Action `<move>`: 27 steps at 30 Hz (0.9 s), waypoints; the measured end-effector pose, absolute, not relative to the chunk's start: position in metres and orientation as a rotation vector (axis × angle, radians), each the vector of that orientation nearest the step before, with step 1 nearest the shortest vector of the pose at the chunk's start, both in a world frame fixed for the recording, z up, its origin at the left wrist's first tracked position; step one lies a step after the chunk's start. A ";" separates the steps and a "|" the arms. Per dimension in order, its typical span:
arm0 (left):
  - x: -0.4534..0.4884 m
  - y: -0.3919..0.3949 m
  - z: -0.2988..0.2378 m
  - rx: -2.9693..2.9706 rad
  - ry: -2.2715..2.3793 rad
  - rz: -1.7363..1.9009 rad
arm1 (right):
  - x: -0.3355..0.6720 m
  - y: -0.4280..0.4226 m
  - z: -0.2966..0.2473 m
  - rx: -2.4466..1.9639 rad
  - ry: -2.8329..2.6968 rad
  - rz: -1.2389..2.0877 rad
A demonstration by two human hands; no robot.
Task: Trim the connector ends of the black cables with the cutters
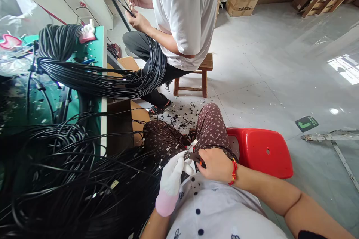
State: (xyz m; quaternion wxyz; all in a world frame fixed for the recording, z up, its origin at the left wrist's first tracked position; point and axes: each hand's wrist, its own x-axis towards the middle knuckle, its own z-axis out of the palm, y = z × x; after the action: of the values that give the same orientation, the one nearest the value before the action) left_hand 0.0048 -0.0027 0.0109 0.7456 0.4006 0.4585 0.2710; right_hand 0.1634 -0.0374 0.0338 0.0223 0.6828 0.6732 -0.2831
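Pliers (pixel 193 157) sit right of the bench (pixel 104 44), clasped in the fingers of the right hand (pixel 215 164); the gloved left hand (pixel 172 173), nearer the bench, is at their tip, and what its fingers hold I cannot tell. Cables (pixel 98 80) stretch over the bench's right edge toward a seated co-worker (pixel 185 15); a red stool (pixel 265 153) stands well right of the bench.

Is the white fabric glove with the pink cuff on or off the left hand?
On: the white fabric glove with the pink cuff covers the left hand down to the wrist, with bare forearm below it.
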 end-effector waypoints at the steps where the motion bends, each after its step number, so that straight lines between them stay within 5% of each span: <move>1: 0.005 -0.002 0.011 0.877 1.008 0.590 | 0.164 -0.038 0.033 2.120 2.092 -0.878; 17: 0.008 0.003 0.022 0.828 1.068 0.611 | 0.165 -0.039 0.023 2.222 2.218 -1.071; 27: 0.004 0.005 0.028 1.069 1.074 0.539 | 0.160 -0.039 0.025 2.182 2.183 -0.888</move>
State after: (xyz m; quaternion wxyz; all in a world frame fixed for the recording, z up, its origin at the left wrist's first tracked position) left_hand 0.0037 0.0052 0.0277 0.6935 0.4788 0.4811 0.2415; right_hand 0.1602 -0.0390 0.0249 -0.0351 0.6789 0.6793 -0.2764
